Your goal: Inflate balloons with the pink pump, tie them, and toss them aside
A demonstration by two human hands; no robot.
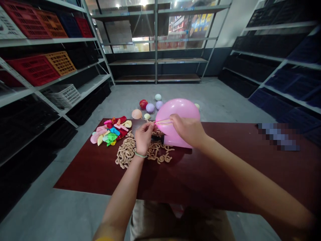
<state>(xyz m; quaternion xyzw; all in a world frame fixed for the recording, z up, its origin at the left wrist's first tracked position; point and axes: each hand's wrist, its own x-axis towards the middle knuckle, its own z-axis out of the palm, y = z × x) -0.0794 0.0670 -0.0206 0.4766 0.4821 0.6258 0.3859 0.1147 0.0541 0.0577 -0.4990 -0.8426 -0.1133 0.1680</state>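
Note:
A large inflated pink balloon (180, 107) is above the table, its neck toward my left hand. My left hand (144, 135) is closed, pinching the balloon's neck between thumb and fingers. My right hand (189, 129) is closed on a thin tan rubber band (164, 122), which is stretched from the balloon's neck across the balloon's front. Below them lies what looks like a pink balloon pump (177, 141) with a black end, partly behind my hands. Curly tan rubber bands (126, 152) lie in a pile around my left wrist.
Limp balloons of many colours (110, 131) are heaped at the left of the dark red table (220, 174). Several small inflated balloons (149, 107) are beyond the far edge. A blurred-out object (278, 136) lies at the right. Shelves with crates (32, 68) flank the room.

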